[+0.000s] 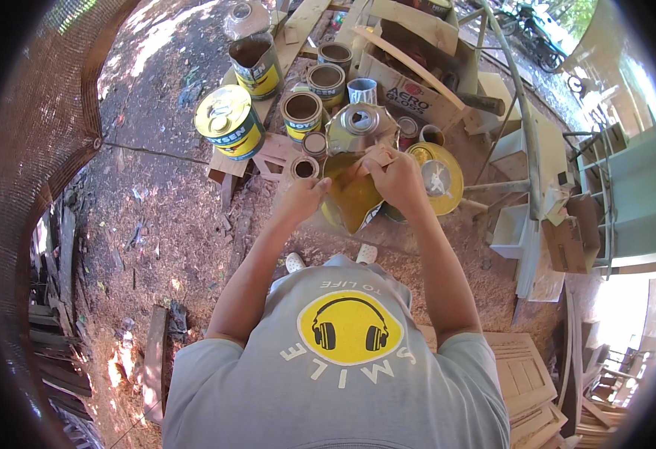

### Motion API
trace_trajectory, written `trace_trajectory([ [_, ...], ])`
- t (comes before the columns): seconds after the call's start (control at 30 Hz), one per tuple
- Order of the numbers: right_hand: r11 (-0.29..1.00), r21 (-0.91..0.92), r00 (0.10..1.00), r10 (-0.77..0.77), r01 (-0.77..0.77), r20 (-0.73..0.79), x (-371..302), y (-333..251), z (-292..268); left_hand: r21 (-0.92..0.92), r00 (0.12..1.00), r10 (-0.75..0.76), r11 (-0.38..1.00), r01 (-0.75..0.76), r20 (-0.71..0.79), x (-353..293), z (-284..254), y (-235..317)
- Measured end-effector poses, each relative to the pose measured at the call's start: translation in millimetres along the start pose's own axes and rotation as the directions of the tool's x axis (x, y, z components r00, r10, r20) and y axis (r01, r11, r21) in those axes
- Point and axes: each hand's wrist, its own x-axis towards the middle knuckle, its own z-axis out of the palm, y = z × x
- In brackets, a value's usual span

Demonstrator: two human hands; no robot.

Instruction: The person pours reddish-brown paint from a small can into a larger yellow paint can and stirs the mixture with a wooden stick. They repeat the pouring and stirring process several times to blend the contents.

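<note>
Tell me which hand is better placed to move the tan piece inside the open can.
The right hand, I'd judge: its fingers already grip the tan piece at the mouth of the open can, while the left hand is on the can's left rim.

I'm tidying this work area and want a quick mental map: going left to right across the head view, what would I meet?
Brown mesh netting → yellow-topped can → left hand → open can with yellow-brown contents → right hand → pale open box → brown cardboard box.
</note>
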Motion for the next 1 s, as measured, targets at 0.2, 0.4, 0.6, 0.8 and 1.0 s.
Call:
trace_trajectory([
  [0.2, 0.977, -0.211, 0.987, 0.07, -0.039, 0.142, -3, -9, -10, 0.079, 1.0, 0.019, 0.997, -0.017, -0.022, -3, -1, 0],
  [0.4, 1.0, 0.015, 1.0, -0.02, 0.02, 0.022, 6, 4, 1, 0.044, 1.0, -0.01, 0.999, 0.01, -0.002, -5, 0, 10],
  [0.6, 0.959, -0.275, 0.972, 0.132, -0.075, 0.195, 6, -25, -14, 0.054, 0.999, -0.039, 0.998, 0.039, 0.009, -7, -3, 9],
  [0.8, 0.99, -0.142, 0.999, 0.009, -0.002, 0.05, 12, -14, -18, 0.022, 1.0, -0.029, 0.999, 0.029, -0.009, -12, 0, 15],
  [1.0, 0.971, -0.233, 0.999, -0.045, 0.05, 0.029, 7, -55, -47, 0.07, 0.998, -0.008, 0.997, 0.012, -0.055, -20, 0, 22],
])
